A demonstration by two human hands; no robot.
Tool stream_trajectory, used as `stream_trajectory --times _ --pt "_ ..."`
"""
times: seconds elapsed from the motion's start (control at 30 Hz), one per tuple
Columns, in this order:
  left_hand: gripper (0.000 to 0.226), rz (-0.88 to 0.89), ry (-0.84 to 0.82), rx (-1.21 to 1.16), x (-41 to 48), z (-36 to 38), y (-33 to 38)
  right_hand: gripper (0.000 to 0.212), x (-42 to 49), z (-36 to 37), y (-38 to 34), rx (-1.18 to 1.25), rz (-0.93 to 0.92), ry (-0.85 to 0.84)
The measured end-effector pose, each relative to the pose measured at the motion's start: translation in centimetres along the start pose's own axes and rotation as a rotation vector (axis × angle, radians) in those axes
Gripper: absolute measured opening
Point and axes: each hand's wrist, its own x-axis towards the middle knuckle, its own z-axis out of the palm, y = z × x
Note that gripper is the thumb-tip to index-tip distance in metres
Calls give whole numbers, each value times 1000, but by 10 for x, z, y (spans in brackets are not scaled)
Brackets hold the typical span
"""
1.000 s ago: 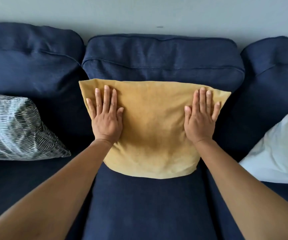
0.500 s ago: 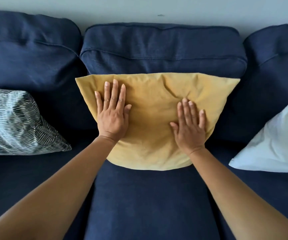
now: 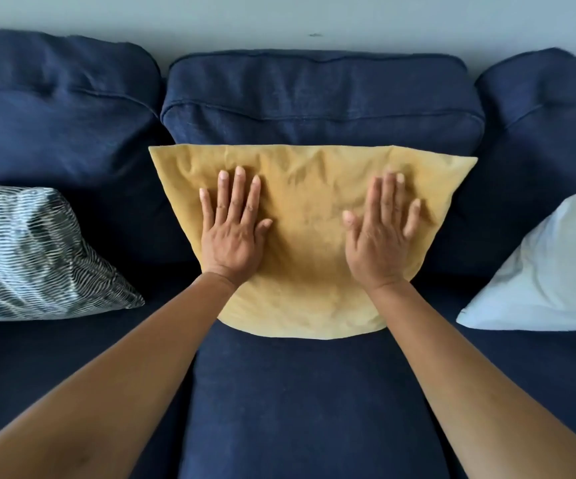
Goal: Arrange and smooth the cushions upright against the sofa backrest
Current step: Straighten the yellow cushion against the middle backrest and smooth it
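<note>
A mustard-yellow cushion stands upright against the middle backrest of a navy sofa. My left hand lies flat on its left half, fingers apart, palm pressing the fabric. On the right half my right hand also rests flat with fingers spread, slightly blurred. Neither hand grips anything. A black-and-white striped cushion leans at the left seat. At the right seat lies a pale blue-white cushion, tilted.
The navy seat cushion stretches in front of the yellow cushion. Left and right backrest cushions flank the middle one. A pale grey wall runs behind the sofa.
My right hand slid from the upper right corner down toward the middle, then back up and outward. My left hand shifted slightly inward. Creases formed along the cushion's top edge.
</note>
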Motion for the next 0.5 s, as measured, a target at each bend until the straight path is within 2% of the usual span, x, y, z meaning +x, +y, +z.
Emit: stream_trajectory --times 0.07,0.17,0.23,0.33,0.5 --pt "63 -20 -32 -15 14 -6 6 64 8 -1 -32 49 -128 27" --pt "62 -33 -102 -26 20 -13 5 61 14 4 -49 -20 -287 -45" --pt "62 -21 -131 -5 19 -16 -4 62 20 7 -26 -64 -240 -118" --pt "63 7 -160 69 21 -20 -19 61 30 5 21 -89 -46 -158" --pt "66 -167 -203 118 26 -33 -28 65 31 -6 55 -115 85 -213"
